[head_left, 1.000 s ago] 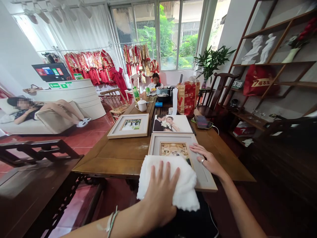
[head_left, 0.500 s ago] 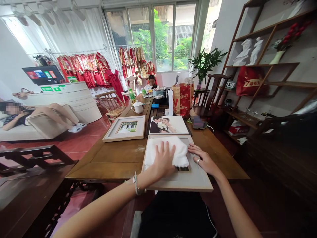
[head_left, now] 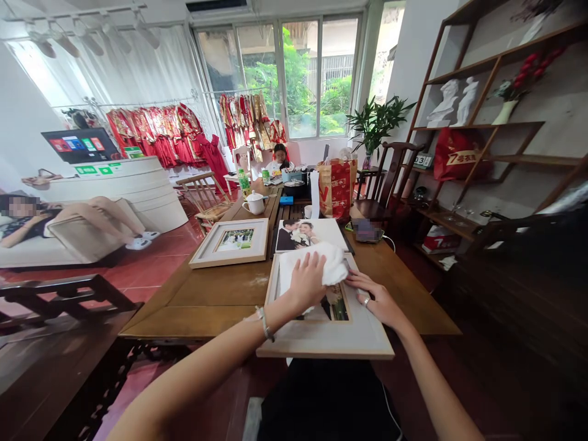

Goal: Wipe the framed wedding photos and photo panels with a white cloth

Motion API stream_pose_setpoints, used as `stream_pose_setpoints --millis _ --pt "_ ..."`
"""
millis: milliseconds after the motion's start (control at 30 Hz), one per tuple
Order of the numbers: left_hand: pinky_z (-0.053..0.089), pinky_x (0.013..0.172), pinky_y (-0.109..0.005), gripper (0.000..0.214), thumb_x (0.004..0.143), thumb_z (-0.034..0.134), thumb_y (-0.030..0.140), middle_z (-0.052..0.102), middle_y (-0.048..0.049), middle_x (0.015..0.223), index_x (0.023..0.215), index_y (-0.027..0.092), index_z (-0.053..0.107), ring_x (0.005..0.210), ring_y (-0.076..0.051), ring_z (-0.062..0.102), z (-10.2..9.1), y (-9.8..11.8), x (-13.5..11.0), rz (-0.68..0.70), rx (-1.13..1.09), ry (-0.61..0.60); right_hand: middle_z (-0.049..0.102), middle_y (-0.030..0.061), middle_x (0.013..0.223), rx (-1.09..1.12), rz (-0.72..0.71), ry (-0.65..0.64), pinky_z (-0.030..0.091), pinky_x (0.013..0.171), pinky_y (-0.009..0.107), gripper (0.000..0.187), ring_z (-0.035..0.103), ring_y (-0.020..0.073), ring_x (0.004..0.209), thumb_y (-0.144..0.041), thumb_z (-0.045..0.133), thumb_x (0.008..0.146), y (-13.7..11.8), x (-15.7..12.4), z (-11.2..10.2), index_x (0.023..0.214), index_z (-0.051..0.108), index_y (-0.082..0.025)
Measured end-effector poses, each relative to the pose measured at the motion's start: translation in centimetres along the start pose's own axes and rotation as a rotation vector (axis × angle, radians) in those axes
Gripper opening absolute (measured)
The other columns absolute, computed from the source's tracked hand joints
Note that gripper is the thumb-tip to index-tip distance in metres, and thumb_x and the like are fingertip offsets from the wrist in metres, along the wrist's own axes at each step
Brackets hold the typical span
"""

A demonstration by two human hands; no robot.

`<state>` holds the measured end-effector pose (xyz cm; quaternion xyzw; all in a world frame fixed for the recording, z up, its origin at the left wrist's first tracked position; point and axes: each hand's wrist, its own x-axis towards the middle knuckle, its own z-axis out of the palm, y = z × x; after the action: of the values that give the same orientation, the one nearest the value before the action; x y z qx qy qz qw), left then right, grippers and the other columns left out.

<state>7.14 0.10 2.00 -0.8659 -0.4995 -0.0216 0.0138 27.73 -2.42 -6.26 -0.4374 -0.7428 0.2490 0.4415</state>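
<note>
A pale framed photo (head_left: 349, 334) lies flat at the near edge of the wooden table (head_left: 215, 294), overhanging it toward me. My left hand (head_left: 307, 283) presses a white cloth (head_left: 328, 263) onto the far part of the frame's glass, fingers spread over the cloth. My right hand (head_left: 377, 299), with a ring on one finger, rests flat on the frame's right border, fingers stretched out. Part of the photo shows below the cloth.
A second framed photo (head_left: 229, 242) and an unframed wedding print (head_left: 309, 233) lie farther back, with a phone (head_left: 366, 230), a red bag (head_left: 337, 187) and a teapot (head_left: 254, 203). One person sits at the far end, another lies on a sofa at the left. Shelves stand right.
My left hand has pushed the cloth from the frame's near edge up to its far part, uncovering the lower photo. My right hand stayed on the right border.
</note>
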Motion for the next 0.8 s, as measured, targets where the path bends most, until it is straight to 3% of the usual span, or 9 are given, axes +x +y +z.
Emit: stream_pose_setpoints --millis 67,167,300,433,567,733,800 --pt "0.021 0.108 -0.04 0.075 0.073 0.046 0.018 0.017 -0.0114 0.149 0.14 0.01 0.015 0.137 -0.026 0.013 0.4 0.0 2.6 0.14 -0.004 0.042 0.061 0.0051 0.12 -0.005 0.006 0.009 0.029 0.107 0.047 0.04 0.041 0.0242 0.125 -0.014 0.051 0.071 -0.1 0.0 0.0 0.107 0.066 -0.024" --pt "0.019 0.109 -0.036 0.071 0.074 0.042 0.017 0.02 -0.0091 0.149 0.14 0.009 0.015 0.137 -0.021 0.014 0.9 0.6 5.2 0.379 -0.013 0.001 0.063 0.0066 0.115 -0.014 0.05 0.04 0.033 0.103 0.046 0.037 0.05 0.0258 0.116 -0.016 0.05 0.069 -0.3 0.0 0.1 0.101 0.069 -0.022" --pt "0.026 0.106 -0.037 0.064 0.075 0.042 0.018 0.033 -0.0112 0.143 0.136 0.007 0.027 0.133 -0.023 0.026 1.0 1.6 5.6 0.404 0.012 0.018 0.064 0.0074 0.112 -0.037 0.128 0.05 0.039 0.097 0.046 0.035 0.057 0.0275 0.107 -0.019 0.05 0.069 -0.4 0.0 0.2 0.098 0.069 -0.022" --pt "0.035 0.099 -0.041 0.059 0.071 0.046 0.016 0.04 -0.0122 0.139 0.129 0.009 0.037 0.13 -0.026 0.032 0.5 0.6 3.1 0.316 0.07 -0.028 0.059 0.0067 0.122 0.008 0.077 0.069 0.034 0.102 0.045 0.037 0.048 0.0278 0.119 -0.017 0.051 0.068 -0.1 0.0 0.2 0.101 0.067 -0.022" --pt "0.03 0.102 -0.045 0.066 0.071 0.046 0.018 0.032 -0.0116 0.144 0.134 0.011 0.031 0.133 -0.028 0.025 -0.2 -0.1 -1.4 0.279 0.044 -0.14 0.055 0.0059 0.127 0.052 0.052 0.071 0.029 0.106 0.046 0.044 0.042 0.0252 0.124 -0.013 0.051 0.068 0.1 0.0 0.2 0.109 0.063 -0.024" --pt "0.022 0.109 -0.042 0.074 0.072 0.046 0.025 0.023 -0.0079 0.148 0.139 0.013 0.019 0.137 -0.026 0.016 -1.2 3.0 -7.6 0.523 -0.14 -0.242 0.053 0.0081 0.13 0.055 0.021 0.042 0.026 0.108 0.047 0.045 0.039 0.0247 0.127 -0.016 0.05 0.072 0.1 -0.1 0.0 0.116 0.06 -0.022" --pt "0.021 0.11 -0.043 0.074 0.072 0.048 0.027 0.022 -0.0056 0.149 0.139 0.016 0.02 0.137 -0.026 0.015 -1.4 4.3 -9.2 0.522 -0.176 -0.221 0.053 0.008 0.129 0.057 0.015 0.04 0.027 0.108 0.046 0.043 0.039 0.024 0.127 -0.017 0.049 0.075 0.1 -0.1 0.0 0.115 0.061 -0.023"
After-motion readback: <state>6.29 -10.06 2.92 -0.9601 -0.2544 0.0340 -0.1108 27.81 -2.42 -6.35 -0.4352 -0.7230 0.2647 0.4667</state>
